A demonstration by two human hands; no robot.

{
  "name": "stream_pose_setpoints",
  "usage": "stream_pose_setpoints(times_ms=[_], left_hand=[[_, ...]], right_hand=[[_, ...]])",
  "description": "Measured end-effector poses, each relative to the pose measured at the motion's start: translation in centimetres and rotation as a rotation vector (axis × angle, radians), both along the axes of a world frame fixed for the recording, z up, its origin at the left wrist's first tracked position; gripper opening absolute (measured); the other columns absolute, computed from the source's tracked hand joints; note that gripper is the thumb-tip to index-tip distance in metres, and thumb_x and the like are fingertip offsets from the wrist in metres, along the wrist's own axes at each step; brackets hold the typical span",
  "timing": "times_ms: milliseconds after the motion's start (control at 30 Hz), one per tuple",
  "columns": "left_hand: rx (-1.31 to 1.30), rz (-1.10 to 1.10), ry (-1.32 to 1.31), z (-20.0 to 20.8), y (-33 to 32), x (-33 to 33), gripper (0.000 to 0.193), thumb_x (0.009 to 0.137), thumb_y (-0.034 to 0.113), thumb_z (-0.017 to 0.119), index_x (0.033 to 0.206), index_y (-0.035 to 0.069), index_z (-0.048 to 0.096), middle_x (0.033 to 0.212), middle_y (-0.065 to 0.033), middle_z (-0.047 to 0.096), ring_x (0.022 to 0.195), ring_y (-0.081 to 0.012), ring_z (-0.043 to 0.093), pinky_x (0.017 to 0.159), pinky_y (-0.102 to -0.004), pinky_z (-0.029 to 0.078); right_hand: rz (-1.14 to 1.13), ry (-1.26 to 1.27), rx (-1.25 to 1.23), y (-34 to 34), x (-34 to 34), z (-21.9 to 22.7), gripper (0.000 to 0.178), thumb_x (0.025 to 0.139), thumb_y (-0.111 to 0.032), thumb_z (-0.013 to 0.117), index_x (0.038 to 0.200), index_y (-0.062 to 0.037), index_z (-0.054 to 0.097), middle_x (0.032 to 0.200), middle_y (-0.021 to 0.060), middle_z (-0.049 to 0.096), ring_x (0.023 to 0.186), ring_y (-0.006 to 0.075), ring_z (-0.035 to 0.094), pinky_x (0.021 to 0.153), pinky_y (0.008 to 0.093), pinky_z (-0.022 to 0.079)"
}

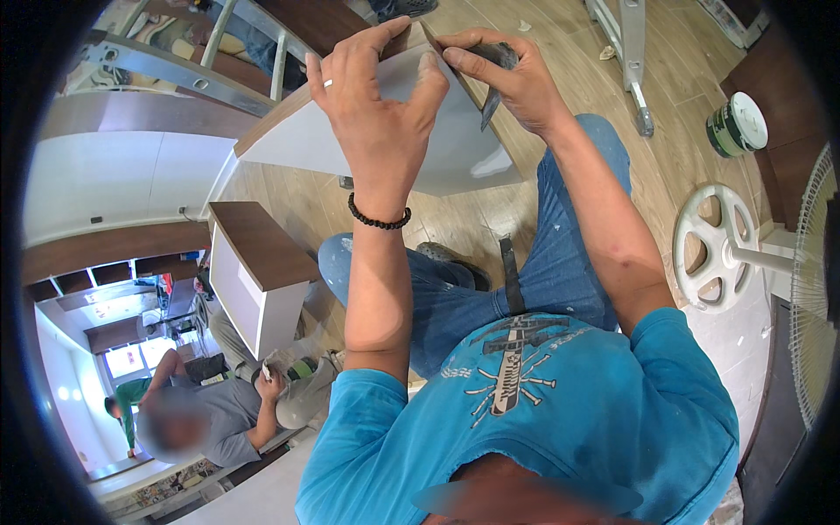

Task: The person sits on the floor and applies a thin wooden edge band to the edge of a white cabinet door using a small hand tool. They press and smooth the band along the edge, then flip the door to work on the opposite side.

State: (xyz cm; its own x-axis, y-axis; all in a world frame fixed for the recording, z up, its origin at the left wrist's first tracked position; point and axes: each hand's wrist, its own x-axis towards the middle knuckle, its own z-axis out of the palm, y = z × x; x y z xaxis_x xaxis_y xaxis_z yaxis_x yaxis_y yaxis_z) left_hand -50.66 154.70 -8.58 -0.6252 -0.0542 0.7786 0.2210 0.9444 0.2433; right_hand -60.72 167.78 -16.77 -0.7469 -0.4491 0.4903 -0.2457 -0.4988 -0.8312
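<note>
In front of me stands a cabinet box with a white face (pixel 306 131) and a brown wood-look edge. My left hand (pixel 376 101) lies over its upper part with fingers spread, the thumb apart on the white side near the corner. At that same corner, my right hand (pixel 512 79) pinches a bent, dark grey sheet (pixel 492 107) that looks like sandpaper. The sheet curls between thumb and fingers, and part of it hangs below them. The right fingertips are close to the corner's edge, partly hidden behind it.
A second white box with a brown top (pixel 262 245) stands at left, beside a seated person in grey (pixel 232 420). Ladders (pixel 188 74) rise at the far left and far right. At right are a lidded bucket (pixel 739 124), a white round base (pixel 713 249) and a fan (pixel 814 289).
</note>
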Motion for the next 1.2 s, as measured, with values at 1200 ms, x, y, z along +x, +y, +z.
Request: stream_pose_setpoints(times_ms=[1200], left_hand=[[-0.086,0.037,-0.008,-0.43,-0.24,-0.21,0.049,0.076,0.019,0.08,0.123,0.011,0.067,0.115,-0.0049,0.067,0.115,-0.0236,0.063,0.124,-0.055,0.017]], right_hand=[[-0.005,0.034,0.007,0.07,-0.38,0.37,0.029,0.095,-0.026,0.076,0.117,-0.0068,0.079,0.098,0.0029,0.075,0.093,0.0116,0.067,0.086,0.0279,0.054]])
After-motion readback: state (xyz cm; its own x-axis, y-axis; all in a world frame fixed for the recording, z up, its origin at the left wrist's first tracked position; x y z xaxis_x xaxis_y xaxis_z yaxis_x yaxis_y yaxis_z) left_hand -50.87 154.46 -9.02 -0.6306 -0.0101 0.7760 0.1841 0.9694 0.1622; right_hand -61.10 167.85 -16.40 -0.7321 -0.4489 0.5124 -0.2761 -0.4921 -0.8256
